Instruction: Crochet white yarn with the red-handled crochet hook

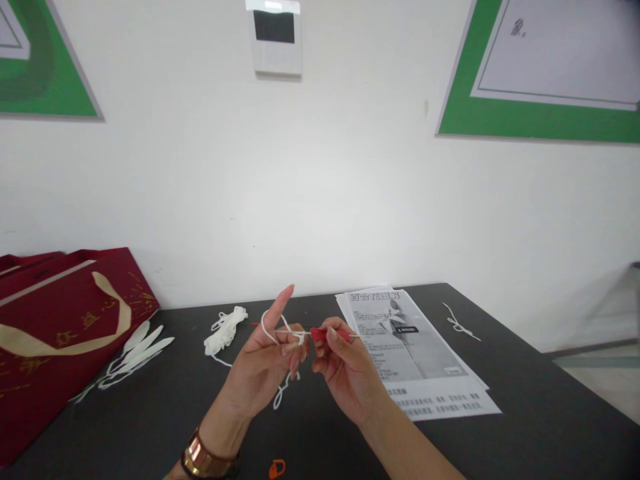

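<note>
Here, the left hand [265,373] pinches white yarn [301,339] — the right hand [353,377] grasps a red-handled hook [317,334].

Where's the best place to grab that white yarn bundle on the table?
I'd pinch the yarn bundle at its thick middle, from above and the left: it lies loosely bunched, with stray loops at its edge, and a strand trails from its near end toward the left hand on the other side.
</note>
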Demonstrator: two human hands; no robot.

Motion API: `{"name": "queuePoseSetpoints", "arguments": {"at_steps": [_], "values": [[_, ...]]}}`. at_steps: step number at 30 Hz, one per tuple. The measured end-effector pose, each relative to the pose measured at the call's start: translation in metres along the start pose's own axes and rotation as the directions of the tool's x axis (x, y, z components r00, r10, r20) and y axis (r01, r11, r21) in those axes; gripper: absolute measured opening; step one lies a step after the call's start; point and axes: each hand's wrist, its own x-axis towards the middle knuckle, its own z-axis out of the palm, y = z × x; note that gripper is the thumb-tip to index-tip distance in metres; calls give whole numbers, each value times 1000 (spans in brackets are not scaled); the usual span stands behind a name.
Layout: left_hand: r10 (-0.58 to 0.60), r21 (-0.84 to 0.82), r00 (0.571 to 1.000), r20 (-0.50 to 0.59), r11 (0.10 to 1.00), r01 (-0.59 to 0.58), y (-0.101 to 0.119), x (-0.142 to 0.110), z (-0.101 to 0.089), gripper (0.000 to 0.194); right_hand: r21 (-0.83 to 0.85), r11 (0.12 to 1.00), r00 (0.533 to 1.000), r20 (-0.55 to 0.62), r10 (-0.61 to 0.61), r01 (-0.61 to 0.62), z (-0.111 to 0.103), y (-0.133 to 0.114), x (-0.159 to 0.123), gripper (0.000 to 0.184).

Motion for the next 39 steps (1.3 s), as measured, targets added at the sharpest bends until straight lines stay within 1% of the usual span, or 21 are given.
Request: {"name": "queuePoseSetpoints", "arguments": {"at_steps": [3, 6, 11, 15, 18, 20, 22, 25, 27, 30, 32, 33, 35, 36, 37, 39], "values": [[-32, 1, 999, 1, 999, 32, -6, 1, -1, 73, -67, 997, 1000, -11, -28, 27, -1, 2, 1, 17], [-38, -1, 999, -5, 999, 38, -10, 2, -2, 73, -138, 989, 999, -4, -45, 45, 0, 5, 1, 18], [-80, 135, 997, -8, 988, 81, -8, 3, -8, 75, -246, 962, 993, 46, -107, 115, 3, 6, 0, 18], [-98, 171, 995, -20, 980, 100, -7, 4, -12, 73, -256, 963, 996, 45, -81, 90, 2, 4, 1, 19], [-119, 209, 993, -22, 970, 121, -9, 5, -13, 71, -252, 966, 997, 66, -49, 64, -1, 3, 3, 19], [-134, 207, 991, -17, 969, 134, -9, 6, -13, 71, -251, 967, 996, 78, -35, 53, -2, 1, 3, 19], [-133, 174, 990, -55, 975, 140, -7, 7, -14, 66, -243, 968, 996, 76, -51, 68, -3, -1, 3, 17], [-93, 122, 977, -190, 986, 118, -1, 10, -18, 54, -231, 965, 991, 77, -105, 120, -4, -9, 3, 14], [-75, 112, 966, -249, 988, 106, 3, 14, -23, 52, -244, 960, 988, 93, -120, 140, -4, -14, 3, 13], [-107, 101, 958, -267, 985, 138, 5, 18, -33, 51, -278, 950, 986, 117, -115, 144, -6, -21, 2, 12], [-176, 98, 951, -255, 974, 207, 5, 20, -42, 47, -291, 945, 984, 141, -111, 149, -6, -26, 2, 12], [-229, 103, 942, -244, 960, 260, 6, 20, -47, 44, -292, 945, 982, 158, -107, 150, -6, -28, 2, 12], [-333, 124, 915, -228, 922, 366, 10, 19, -59, 38, -293, 946, 977, 197, -82, 138, -7, -34, 2, 12], [-363, 134, 902, -232, 907, 399, 13, 19, -65, 37, -285, 949, 974, 214, -71, 132, -8, -38, 1, 12], [-377, 139, 895, -240, 899, 416, 16, 18, -71, 35, -284, 951, 975, 216, -61, 122, -8, -41, 1, 12], [-368, 147, 888, -275, 897, 417, 23, 18, -81, 29, -281, 954, 974, 220, -45, 107, -10, -46, 1, 12]]}}
